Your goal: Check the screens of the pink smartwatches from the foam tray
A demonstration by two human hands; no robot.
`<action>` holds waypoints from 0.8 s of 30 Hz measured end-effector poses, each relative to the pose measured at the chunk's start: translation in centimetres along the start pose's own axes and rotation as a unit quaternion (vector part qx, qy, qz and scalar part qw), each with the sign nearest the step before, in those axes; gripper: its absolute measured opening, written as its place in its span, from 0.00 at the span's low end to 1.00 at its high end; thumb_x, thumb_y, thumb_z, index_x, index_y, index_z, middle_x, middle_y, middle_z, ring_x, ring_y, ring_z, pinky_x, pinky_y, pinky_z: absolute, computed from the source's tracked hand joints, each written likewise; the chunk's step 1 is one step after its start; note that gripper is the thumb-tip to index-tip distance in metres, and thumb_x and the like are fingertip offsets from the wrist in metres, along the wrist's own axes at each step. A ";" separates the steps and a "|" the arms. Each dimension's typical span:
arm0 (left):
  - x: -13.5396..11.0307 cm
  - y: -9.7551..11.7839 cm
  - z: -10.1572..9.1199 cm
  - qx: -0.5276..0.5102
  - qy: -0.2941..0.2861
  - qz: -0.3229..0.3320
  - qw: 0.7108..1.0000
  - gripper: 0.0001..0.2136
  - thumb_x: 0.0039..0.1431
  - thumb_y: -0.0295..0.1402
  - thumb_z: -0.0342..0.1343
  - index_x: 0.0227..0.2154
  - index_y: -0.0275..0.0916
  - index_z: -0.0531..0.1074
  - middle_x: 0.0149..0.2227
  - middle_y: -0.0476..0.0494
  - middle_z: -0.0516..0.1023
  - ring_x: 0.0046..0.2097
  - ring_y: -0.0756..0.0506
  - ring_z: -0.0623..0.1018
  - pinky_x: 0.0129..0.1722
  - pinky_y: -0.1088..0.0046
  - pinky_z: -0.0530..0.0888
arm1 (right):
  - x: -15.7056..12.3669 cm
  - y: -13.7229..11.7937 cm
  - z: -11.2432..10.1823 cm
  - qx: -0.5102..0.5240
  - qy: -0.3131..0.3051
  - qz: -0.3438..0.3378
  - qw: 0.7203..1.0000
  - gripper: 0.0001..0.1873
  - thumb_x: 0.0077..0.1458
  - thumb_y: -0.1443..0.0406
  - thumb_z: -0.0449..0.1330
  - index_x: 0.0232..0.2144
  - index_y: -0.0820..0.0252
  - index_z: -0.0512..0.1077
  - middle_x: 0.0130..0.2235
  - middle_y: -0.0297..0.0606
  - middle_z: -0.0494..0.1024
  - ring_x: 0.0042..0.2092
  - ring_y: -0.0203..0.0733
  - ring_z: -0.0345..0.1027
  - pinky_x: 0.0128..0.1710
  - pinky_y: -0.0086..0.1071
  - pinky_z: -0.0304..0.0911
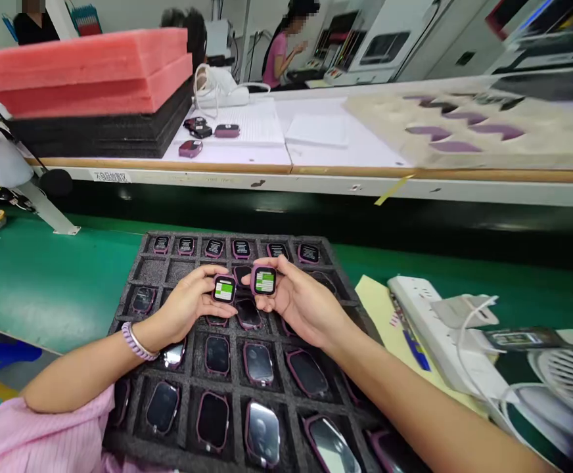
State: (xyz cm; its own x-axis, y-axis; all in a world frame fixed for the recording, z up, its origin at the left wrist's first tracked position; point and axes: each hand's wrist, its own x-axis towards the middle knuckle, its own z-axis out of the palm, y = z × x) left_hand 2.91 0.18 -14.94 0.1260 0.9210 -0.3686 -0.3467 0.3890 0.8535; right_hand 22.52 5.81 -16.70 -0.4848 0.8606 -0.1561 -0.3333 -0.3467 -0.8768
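My left hand (195,299) pinches a smartwatch body (224,288) by its edges, its lit screen showing green and white. In my right hand (299,295) is a second purple-cased smartwatch body (265,280), lit with a similar green and white picture. Both are held side by side above a dark grey foam tray (185,387). Its square compartments hold many more watch bodies, such as one with a dark screen (212,420). Along the far row, the watch bodies (241,247) show white text on black. My hands and forearms hide some compartments.
A raised shelf behind bears red foam blocks (89,66), loose watch bodies (227,131) and a pale moulded tray (385,125). At right are a white power strip (429,322), cables and a blue pen (417,351) on yellow paper. Other people sit in the background.
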 end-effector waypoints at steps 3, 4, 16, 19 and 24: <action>0.9 -0.4 -0.5 0.018 0.010 0.000 1.000 0.12 0.60 0.29 0.51 0.47 0.39 0.69 0.32 0.45 0.78 0.30 0.46 0.83 0.34 0.72 0.81 | 0.3 1.3 -0.4 -0.007 0.015 -0.008 1.000 0.26 0.56 0.44 0.68 0.42 0.57 0.72 0.37 0.43 0.78 0.26 0.42 0.70 0.24 0.33 0.64; 1.1 -0.3 -0.5 0.023 0.009 -0.001 1.000 0.12 0.60 0.29 0.50 0.47 0.38 0.69 0.32 0.45 0.78 0.30 0.46 0.83 0.34 0.73 0.81 | 0.4 1.3 -0.5 -0.009 0.015 -0.010 1.000 0.27 0.55 0.43 0.68 0.42 0.57 0.72 0.37 0.42 0.78 0.26 0.42 0.70 0.25 0.33 0.64; 1.4 -0.7 -0.5 0.040 -0.008 -0.004 0.999 0.13 0.59 0.32 0.54 0.48 0.39 0.69 0.35 0.47 0.77 0.31 0.46 0.83 0.35 0.72 0.81 | 0.3 1.7 -0.5 -0.019 -0.023 0.001 1.000 0.30 0.55 0.42 0.69 0.45 0.59 0.73 0.33 0.37 0.75 0.28 0.42 0.72 0.27 0.33 0.68; 1.5 -0.7 -0.6 0.042 -0.010 0.000 0.999 0.14 0.59 0.32 0.55 0.48 0.40 0.68 0.34 0.47 0.76 0.31 0.46 0.83 0.36 0.72 0.81 | 0.3 1.7 -0.6 -0.023 -0.026 -0.003 0.999 0.30 0.56 0.42 0.68 0.46 0.60 0.72 0.32 0.37 0.75 0.28 0.43 0.72 0.27 0.32 0.67; 1.6 -0.9 -0.7 0.043 -0.011 0.000 0.999 0.15 0.59 0.33 0.56 0.49 0.39 0.68 0.35 0.47 0.76 0.32 0.46 0.83 0.37 0.70 0.81 | 0.3 1.8 -0.6 -0.026 -0.026 0.001 0.999 0.32 0.56 0.41 0.68 0.46 0.61 0.71 0.32 0.37 0.75 0.28 0.42 0.72 0.27 0.32 0.67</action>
State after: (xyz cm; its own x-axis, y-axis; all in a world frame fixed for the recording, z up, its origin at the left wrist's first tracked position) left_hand 2.78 1.29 -16.50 0.1473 0.9211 -0.3605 -0.2655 0.3879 0.8826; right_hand 22.24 5.67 -18.59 -0.5263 0.8395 -0.1347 -0.2916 -0.3270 -0.8989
